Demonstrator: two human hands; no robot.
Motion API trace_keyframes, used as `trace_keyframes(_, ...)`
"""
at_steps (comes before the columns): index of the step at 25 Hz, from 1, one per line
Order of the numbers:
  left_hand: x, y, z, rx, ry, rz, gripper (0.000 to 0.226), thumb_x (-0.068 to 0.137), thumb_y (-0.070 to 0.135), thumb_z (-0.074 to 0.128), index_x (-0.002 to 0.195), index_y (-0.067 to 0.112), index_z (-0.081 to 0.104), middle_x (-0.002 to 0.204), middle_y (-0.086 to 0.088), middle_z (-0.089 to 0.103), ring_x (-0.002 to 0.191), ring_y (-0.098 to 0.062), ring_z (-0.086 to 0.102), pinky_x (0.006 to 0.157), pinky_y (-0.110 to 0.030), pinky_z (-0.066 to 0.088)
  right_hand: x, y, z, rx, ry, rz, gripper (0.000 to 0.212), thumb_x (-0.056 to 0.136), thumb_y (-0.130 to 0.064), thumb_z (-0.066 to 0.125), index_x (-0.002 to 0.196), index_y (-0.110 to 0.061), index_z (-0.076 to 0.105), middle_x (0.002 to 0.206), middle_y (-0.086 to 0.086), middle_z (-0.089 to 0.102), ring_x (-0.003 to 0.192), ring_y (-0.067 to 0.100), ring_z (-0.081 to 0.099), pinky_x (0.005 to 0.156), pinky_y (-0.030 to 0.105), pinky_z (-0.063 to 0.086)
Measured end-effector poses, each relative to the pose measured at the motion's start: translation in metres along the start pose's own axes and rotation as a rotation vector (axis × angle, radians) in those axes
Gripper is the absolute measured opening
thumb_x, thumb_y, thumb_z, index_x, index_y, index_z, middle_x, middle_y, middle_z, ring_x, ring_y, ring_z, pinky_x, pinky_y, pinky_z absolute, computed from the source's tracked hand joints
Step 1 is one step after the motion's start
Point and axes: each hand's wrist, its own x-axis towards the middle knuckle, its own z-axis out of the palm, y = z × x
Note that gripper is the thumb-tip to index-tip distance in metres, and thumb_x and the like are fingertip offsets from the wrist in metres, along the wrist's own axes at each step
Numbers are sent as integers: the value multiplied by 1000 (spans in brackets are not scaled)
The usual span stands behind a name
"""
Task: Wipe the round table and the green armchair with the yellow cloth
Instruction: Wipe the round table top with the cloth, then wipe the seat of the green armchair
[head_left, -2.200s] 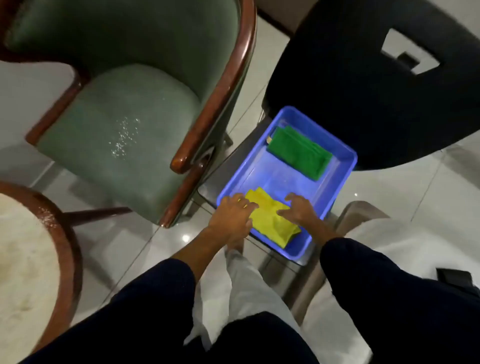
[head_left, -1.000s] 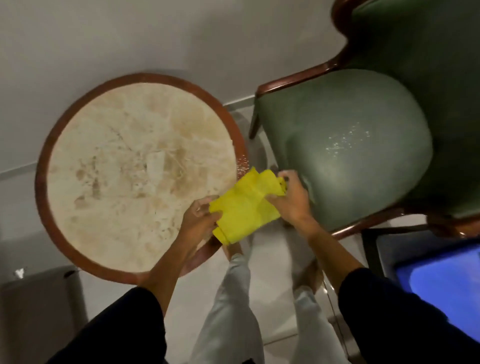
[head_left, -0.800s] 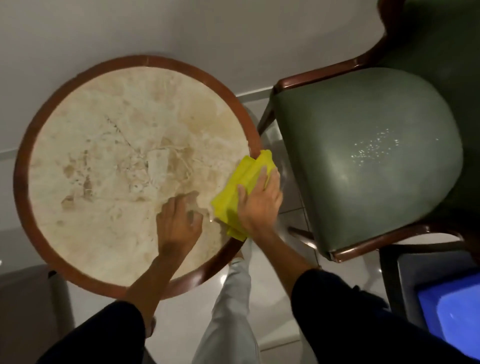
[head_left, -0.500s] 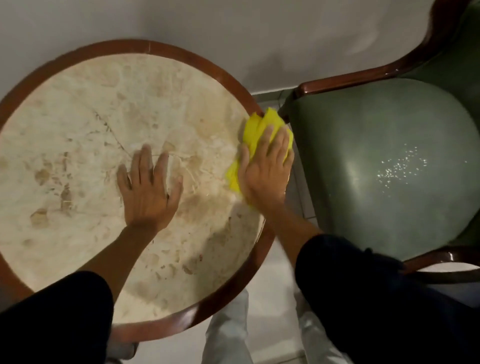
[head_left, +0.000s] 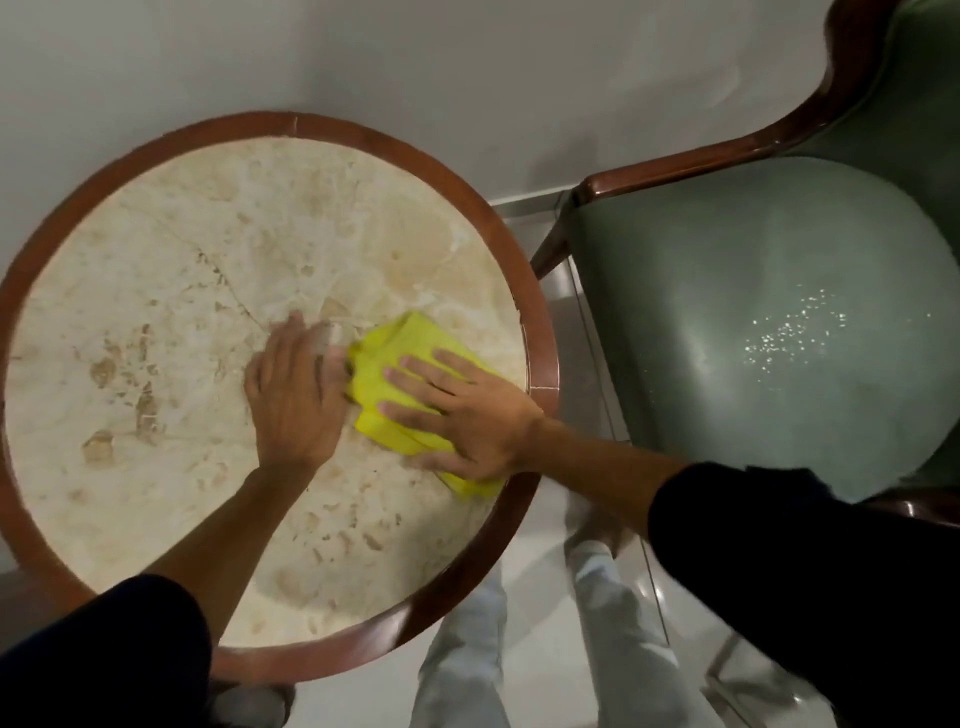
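Note:
The round table (head_left: 156, 291) has a beige marble top with brown stains and a dark wooden rim. A folded yellow cloth (head_left: 384, 374) lies on its right half. My right hand (head_left: 462, 410) presses flat on the cloth, fingers spread and pointing left. My left hand (head_left: 296, 395) rests flat on the marble just left of the cloth, its fingertips touching the cloth's edge. The green armchair (head_left: 727, 322) stands to the right of the table, with white specks (head_left: 789, 332) scattered on its seat.
A pale wall (head_left: 415, 62) runs behind the table and chair. The chair's wooden armrest (head_left: 675, 171) comes close to the table's right rim. My legs in light trousers (head_left: 467, 649) stand on the tiled floor (head_left: 561, 649) between table and chair.
I carried the yellow cloth from the blue tray to the table. In the last half second my right hand slid the cloth from the right rim inward and nearer; my left hand moved right to meet it.

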Motion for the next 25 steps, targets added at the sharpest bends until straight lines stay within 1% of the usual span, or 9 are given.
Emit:
trace_keyframes(2, -11, 23, -1, 88, -212, 56, 57, 95, 56, 29, 139, 25, 47, 160, -8, 32, 148, -27, 26, 118, -53, 21, -31, 3, -8, 2, 16, -76, 65, 95, -60, 40, 147, -22, 44, 161, 9, 30, 150, 27, 23, 122, 51, 17)
trace_keyframes(3, -18, 35, 2, 101, -294, 54, 60, 90, 61, 36, 138, 27, 48, 161, -6, 28, 149, -26, 23, 119, -52, 20, -47, 2, -8, 53, 93, 78, 68, 92, -61, 45, 146, -20, 44, 159, 8, 34, 148, 26, 27, 120, 54, 23)
trace_keyframes(7, -45, 80, 22, -44, -277, 25, 54, 78, 49, 67, 114, 10, 61, 149, -9, 46, 137, -34, 38, 109, -52, 34, -111, -24, -1, 634, 184, 1392, 101, 59, -81, 66, 137, -20, 43, 143, 8, 43, 131, 28, 41, 107, 49, 39)
trace_keyframes(10, -76, 122, 34, -159, -164, 29, 35, 72, 42, 65, 96, 16, 60, 110, -5, 66, 111, -34, 52, 93, -45, 45, -146, -25, -1, 1313, 467, 1508, 49, 71, -35, 86, 108, -12, 65, 103, 9, 68, 96, 27, 64, 78, 34, 54)
trace_keyframes(12, -92, 169, 42, -282, -213, -68, 32, 72, 42, 68, 97, 22, 59, 97, -3, 61, 99, -28, 56, 85, -39, 49, -180, -3, -23, 1469, 696, 1520, 22, 75, -8, 81, 89, -16, 66, 84, 4, 70, 81, 24, 65, 67, 33, 55)
trace_keyframes(17, -100, 306, 75, -819, -471, -270, 24, 69, 49, 73, 89, 36, 66, 88, 14, 73, 85, -3, 71, 81, -37, 60, -273, 79, -92, 1018, 893, 1564, 29, 68, -20, 73, 94, -14, 63, 85, 9, 70, 73, 26, 66, 62, 30, 56)
trace_keyframes(19, -93, 348, 99, -923, -564, -335, 19, 73, 42, 76, 87, 34, 69, 93, 8, 76, 91, -12, 73, 85, -41, 60, -303, 106, -112, 824, 914, 1612, 29, 69, -21, 72, 92, -23, 55, 79, -1, 64, 66, 16, 62, 52, 22, 50)
trace_keyframes(22, -78, 367, 129, -533, -616, -188, 38, 84, 30, 70, 120, 22, 62, 118, -7, 70, 114, -30, 62, 98, -45, 50, -331, 134, -109, 467, 704, 1701, 57, 73, -16, 73, 122, -19, 46, 107, 3, 62, 97, 25, 62, 79, 34, 51)
trace_keyframes(25, -36, 330, 131, -99, -414, 217, 54, 89, 29, 56, 141, 21, 43, 133, -7, 58, 125, -28, 49, 108, -48, 37, -302, 137, -73, 300, 646, 1746, 73, 83, -31, 68, 145, -13, 34, 145, 15, 44, 134, 34, 41, 108, 50, 34)
